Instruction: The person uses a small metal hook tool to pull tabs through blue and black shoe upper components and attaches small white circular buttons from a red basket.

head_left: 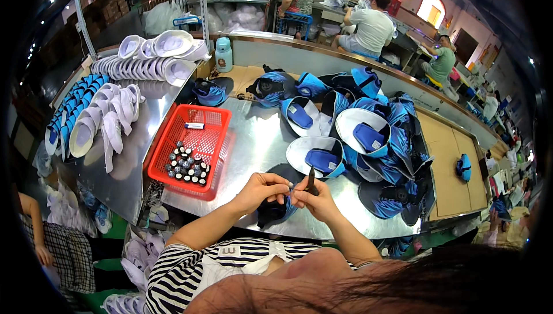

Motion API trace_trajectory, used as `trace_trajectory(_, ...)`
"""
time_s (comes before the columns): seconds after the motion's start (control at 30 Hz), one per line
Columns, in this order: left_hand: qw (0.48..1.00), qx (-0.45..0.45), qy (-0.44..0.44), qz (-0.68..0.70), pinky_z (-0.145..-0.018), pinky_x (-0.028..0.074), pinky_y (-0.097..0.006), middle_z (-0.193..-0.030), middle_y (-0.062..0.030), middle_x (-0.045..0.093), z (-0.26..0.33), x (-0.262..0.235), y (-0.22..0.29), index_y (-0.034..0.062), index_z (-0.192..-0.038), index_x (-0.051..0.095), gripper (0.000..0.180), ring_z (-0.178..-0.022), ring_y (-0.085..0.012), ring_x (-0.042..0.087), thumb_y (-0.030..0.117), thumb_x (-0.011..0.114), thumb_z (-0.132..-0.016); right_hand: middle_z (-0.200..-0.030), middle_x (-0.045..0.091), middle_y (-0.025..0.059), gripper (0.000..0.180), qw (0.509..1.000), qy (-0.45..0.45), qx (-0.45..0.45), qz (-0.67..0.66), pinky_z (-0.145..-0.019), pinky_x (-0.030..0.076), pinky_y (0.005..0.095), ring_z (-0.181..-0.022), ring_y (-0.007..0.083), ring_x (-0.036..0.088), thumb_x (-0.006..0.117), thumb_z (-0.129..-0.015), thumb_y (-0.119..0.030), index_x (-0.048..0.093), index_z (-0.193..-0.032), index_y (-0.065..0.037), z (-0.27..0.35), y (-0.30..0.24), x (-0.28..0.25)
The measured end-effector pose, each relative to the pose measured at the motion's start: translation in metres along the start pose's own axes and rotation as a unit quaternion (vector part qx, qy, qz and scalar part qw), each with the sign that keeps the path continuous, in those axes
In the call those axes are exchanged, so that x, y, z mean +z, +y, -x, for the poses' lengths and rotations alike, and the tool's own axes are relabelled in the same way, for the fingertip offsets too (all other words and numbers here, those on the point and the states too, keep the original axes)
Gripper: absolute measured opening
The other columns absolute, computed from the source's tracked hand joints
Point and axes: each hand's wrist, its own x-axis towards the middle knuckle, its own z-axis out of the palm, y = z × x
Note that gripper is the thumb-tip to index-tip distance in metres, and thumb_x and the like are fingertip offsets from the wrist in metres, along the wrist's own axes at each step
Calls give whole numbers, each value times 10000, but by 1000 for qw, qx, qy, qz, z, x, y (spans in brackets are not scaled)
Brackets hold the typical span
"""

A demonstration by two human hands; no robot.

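Over the near edge of the metal tabletop, my left hand (260,192) and my right hand (318,200) almost meet at the fingertips. A slim dark pen-like tool (311,179) stands upright in my right hand, its exact kind unclear. My left thumb and fingers are pinched together on something tiny between the two hands, too small to name. Directly below lies a blue-and-black shoe upper (273,212), partly hidden by my hands. Just beyond them sits another upper with white lining and a blue insole (321,161).
A red plastic basket (223,135) at left holds several small bottles (185,163) and a white tube (194,126). Blue-black uppers (397,141) pile up at right. White shoe parts (92,112) cover the left table. A light-blue flask (223,55) stands behind. Co-workers sit beyond the partition.
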Motion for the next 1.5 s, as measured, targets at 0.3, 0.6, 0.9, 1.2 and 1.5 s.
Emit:
trace_trajectory(0.3, 1000, -14, 10, -22, -540, 382, -170, -767, -29, 659, -5, 9, 3, 10, -937, 667, 107, -637, -62, 592, 94, 642, -876, -737, 602, 51, 152, 997, 52, 22, 50, -562, 380, 221, -627, 95, 511, 642, -891, -151, 535, -937, -53, 2, 10, -7)
trace_trajectory(0.6, 999, -39, -24, 2, -556, 382, -184, -791, -29, 649, 3, 12, -7, 14, -953, 655, 132, -648, -70, 585, 118, 650, -872, -736, 595, 66, 144, 993, 51, 87, 57, -572, 387, 242, -628, 114, 508, 645, -880, -114, 540, -925, -27, 19, -3, -3)
trace_trajectory(0.9, 1000, 1, -24, -14, -545, 394, -182, -800, -11, 646, 0, 13, -12, 27, -987, 644, 165, -634, -63, 586, 165, 640, -898, -717, 575, 15, 163, 987, 24, 78, 137, -535, 342, 214, -608, 79, 475, 601, -928, -209, 552, -893, -58, 11, -13, -15)
trace_trajectory(1.2, 998, 7, 56, -36, -566, 417, -185, -776, 0, 616, 7, 5, -5, 34, -932, 651, 128, -610, -48, 542, 157, 628, -905, -723, 566, 25, 151, 929, 56, -79, 357, -551, 403, 266, -610, 110, 498, 607, -918, -141, 570, -1004, -23, 4, -15, 0)
trace_trajectory(1.5, 999, 3, 33, -22, -554, 367, -181, -737, 13, 563, 8, -7, -15, 25, -895, 610, 121, -597, -44, 465, 146, 621, -898, -746, 514, 55, 351, 745, -38, -52, 664, -616, 420, 355, -686, 237, 513, 736, -756, -213, 662, -1084, -113, 13, -24, 2)
